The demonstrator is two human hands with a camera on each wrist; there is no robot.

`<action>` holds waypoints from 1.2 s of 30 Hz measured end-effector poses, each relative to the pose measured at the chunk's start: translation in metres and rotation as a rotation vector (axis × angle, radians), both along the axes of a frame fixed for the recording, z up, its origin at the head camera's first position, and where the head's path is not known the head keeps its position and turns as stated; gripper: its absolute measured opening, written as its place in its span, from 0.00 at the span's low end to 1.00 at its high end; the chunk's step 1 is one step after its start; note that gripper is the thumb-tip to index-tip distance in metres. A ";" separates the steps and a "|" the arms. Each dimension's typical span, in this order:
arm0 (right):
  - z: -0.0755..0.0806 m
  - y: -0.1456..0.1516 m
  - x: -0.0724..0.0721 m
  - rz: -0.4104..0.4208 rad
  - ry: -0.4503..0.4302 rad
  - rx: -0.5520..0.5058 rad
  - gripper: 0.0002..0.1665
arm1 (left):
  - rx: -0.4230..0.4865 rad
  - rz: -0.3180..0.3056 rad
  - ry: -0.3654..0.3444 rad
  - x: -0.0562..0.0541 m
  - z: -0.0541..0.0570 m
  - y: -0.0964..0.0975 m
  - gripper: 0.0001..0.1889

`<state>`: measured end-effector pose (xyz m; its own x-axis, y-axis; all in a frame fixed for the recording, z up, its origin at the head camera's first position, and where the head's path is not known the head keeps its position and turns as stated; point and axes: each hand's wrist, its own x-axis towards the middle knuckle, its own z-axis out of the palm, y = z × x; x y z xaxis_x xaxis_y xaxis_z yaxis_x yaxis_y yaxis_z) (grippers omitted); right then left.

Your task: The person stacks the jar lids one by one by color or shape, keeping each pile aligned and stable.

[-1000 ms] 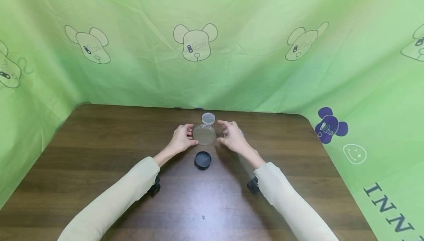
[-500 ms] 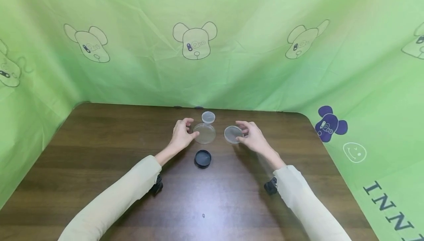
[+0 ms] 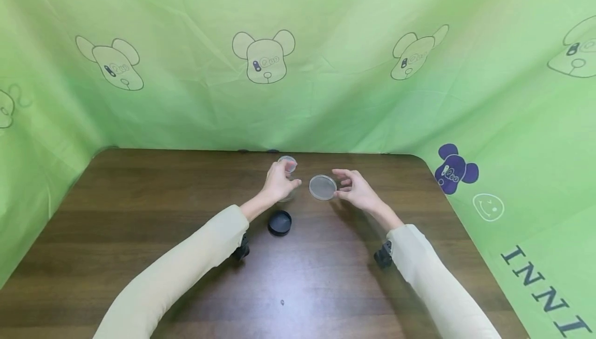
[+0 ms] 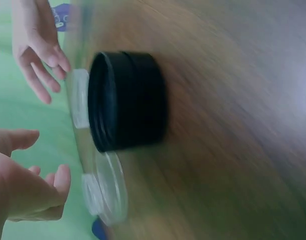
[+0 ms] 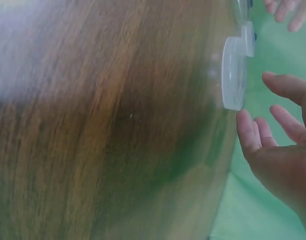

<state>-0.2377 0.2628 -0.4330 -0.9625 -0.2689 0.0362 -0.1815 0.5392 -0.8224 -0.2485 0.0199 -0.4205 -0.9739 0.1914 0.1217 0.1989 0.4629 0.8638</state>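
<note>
My left hand (image 3: 278, 181) is spread, thumb apart from fingers, over a large clear shallow dish (image 3: 285, 199), covering most of it in the head view. Its fingertips overlap a smaller clear round dish (image 4: 92, 195) behind. Both hands' fingers are loosely bent with nothing between them. My right hand (image 3: 355, 191) hovers just right of another clear shallow dish (image 3: 323, 187), thumb tip at its rim in the head view; the right wrist view shows the fingertips close below that dish. Nearer me stands a black round container (image 3: 280, 223), open side up, its ridged rim showing in the left wrist view.
The dishes and container stand on a dark brown wooden table (image 3: 186, 215). A green printed curtain (image 3: 200, 101) encloses its back and sides. A tiny dark speck (image 3: 282, 303) lies near the front. Small black cameras are strapped at both wrists.
My right hand has moved right, uncovering the clear dish it hid before, and now stands at its edge. My left hand has moved right, from the large dish's left side to over it.
</note>
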 end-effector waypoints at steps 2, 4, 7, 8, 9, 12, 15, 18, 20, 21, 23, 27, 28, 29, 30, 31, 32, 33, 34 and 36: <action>-0.001 0.001 -0.002 0.014 -0.018 -0.007 0.39 | 0.015 -0.028 -0.046 -0.001 0.003 0.007 0.27; -0.001 0.001 -0.005 0.029 -0.046 -0.021 0.39 | 0.026 -0.053 -0.105 -0.001 0.007 0.013 0.28; 0.000 0.002 -0.008 0.036 -0.099 -0.038 0.39 | 0.041 -0.080 -0.177 -0.003 0.011 0.020 0.32; 0.000 0.003 -0.009 0.031 -0.118 -0.046 0.39 | 0.038 -0.081 -0.193 -0.003 0.011 0.023 0.33; 0.001 0.003 -0.009 0.026 -0.136 -0.055 0.39 | 0.036 -0.080 -0.208 -0.003 0.011 0.026 0.33; 0.000 0.003 -0.010 0.012 -0.171 -0.069 0.39 | 0.021 -0.064 -0.227 -0.003 0.006 0.035 0.33; -0.002 0.002 -0.009 0.015 -0.187 -0.093 0.39 | -0.023 -0.053 -0.224 -0.002 0.000 0.045 0.34; -0.004 0.000 -0.009 0.014 -0.204 -0.140 0.39 | -0.073 -0.059 -0.205 -0.003 -0.004 0.052 0.36; -0.006 -0.001 -0.009 0.019 -0.224 -0.167 0.39 | -0.106 -0.066 -0.198 -0.003 -0.006 0.055 0.38; -0.007 -0.002 -0.009 0.021 -0.230 -0.177 0.39 | -0.116 -0.068 -0.195 -0.003 -0.007 0.056 0.39; -0.008 -0.003 -0.010 0.028 -0.241 -0.184 0.40 | -0.125 -0.062 -0.200 -0.003 -0.009 0.058 0.42; -0.010 -0.005 -0.011 0.027 -0.244 -0.164 0.40 | -0.150 -0.048 -0.217 -0.002 -0.009 0.060 0.48; -0.010 -0.005 -0.011 0.023 -0.238 -0.155 0.40 | -0.161 -0.048 -0.217 -0.002 -0.009 0.061 0.49; -0.010 -0.006 -0.012 0.021 -0.232 -0.144 0.40 | -0.174 -0.049 -0.212 -0.002 -0.008 0.062 0.50; -0.010 -0.006 -0.012 0.016 -0.226 -0.134 0.40 | -0.191 -0.051 -0.201 -0.002 -0.008 0.063 0.49; -0.010 -0.006 -0.012 0.013 -0.221 -0.127 0.40 | -0.213 -0.054 -0.189 -0.002 -0.007 0.064 0.48; -0.011 -0.006 -0.012 0.010 -0.215 -0.117 0.40 | -0.232 -0.055 -0.177 -0.002 -0.007 0.065 0.48; -0.011 -0.006 -0.012 0.013 -0.203 -0.104 0.40 | -0.257 -0.056 -0.165 -0.003 -0.007 0.066 0.47; -0.011 -0.006 -0.012 0.012 -0.198 -0.098 0.40 | -0.284 -0.056 -0.152 -0.003 -0.008 0.067 0.46; -0.012 -0.007 -0.012 0.009 -0.193 -0.094 0.39 | -0.332 -0.059 -0.132 -0.003 -0.009 0.069 0.44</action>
<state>-0.2496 0.2559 -0.4450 -0.9515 -0.2818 -0.1235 -0.0199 0.4572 -0.8892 -0.2511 0.0886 -0.4291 -0.9633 0.2555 -0.0829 0.1300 0.7137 0.6883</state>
